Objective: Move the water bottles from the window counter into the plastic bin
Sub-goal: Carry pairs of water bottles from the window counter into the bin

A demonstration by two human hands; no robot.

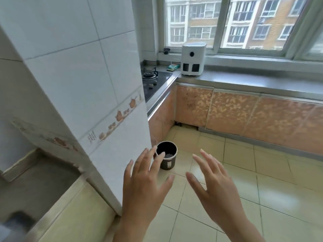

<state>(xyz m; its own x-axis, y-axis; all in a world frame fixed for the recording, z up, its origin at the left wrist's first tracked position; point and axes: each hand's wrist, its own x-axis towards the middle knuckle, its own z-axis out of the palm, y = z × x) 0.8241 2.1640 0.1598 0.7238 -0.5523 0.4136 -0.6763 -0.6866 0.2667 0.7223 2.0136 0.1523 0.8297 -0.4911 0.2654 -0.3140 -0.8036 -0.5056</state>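
Water bottles are nowhere to be seen on the desk (244, 81) under the window, where only a white appliance (193, 58) stands. Both hands, left (145, 186) and right (215, 187), are held open and empty. No plastic bin is identifiable; progress cannot be judged.

Bright daylight pours in through the window (232, 23) at the back, soft and even, no hard shadows anywhere. A pale sheen sits on the floor tiles (279, 198) to the right. The lower left corner smears into blur, the tiled wall (78, 67) leans and bows from wide-angle stretch, and fine detail is slightly mushy throughout.
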